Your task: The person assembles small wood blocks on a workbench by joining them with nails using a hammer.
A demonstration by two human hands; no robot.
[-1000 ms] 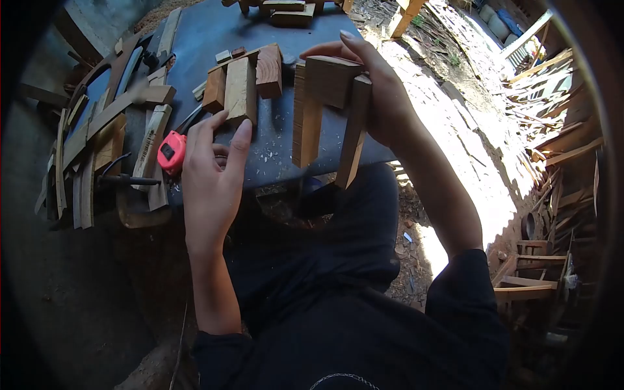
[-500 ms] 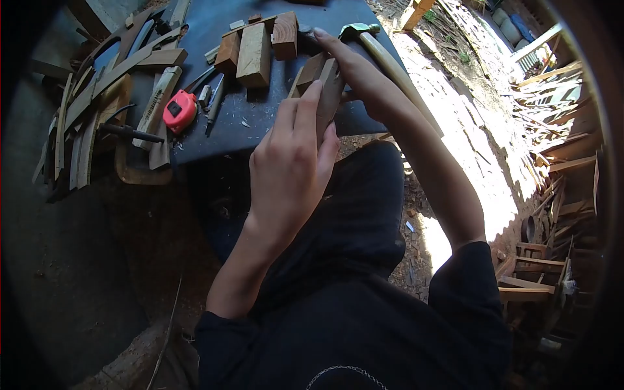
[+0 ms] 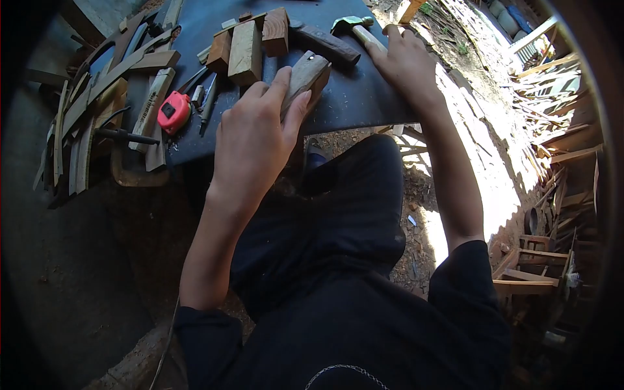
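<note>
My left hand [image 3: 257,123] is closed round a worn greyish wooden block [image 3: 305,73], tilted over the near edge of the table. A small shiny spot shows near the block's upper end. At the table's right side, my right hand [image 3: 408,68] is wrapped over the handle of a hammer [image 3: 369,38], close below its green-tinged head. The hand and forearm hide the rest of that handle. Between the two hands lies a dark, elongated wooden piece [image 3: 330,47]. Left of it, several squared wood blocks [image 3: 246,55] stand grouped together.
On the blue-black table [image 3: 364,97] sit a red tape measure [image 3: 174,112] and a slim pen-like tool [image 3: 208,104]. Wood strips [image 3: 97,97] and a clamp [image 3: 140,179] crowd the left side. Scrap wood [image 3: 559,130] lies piled on the ground at right.
My right hand has left the wooden block and moved right onto the hammer. My left hand has shifted left with the block, and the dark wooden piece now shows fully.
</note>
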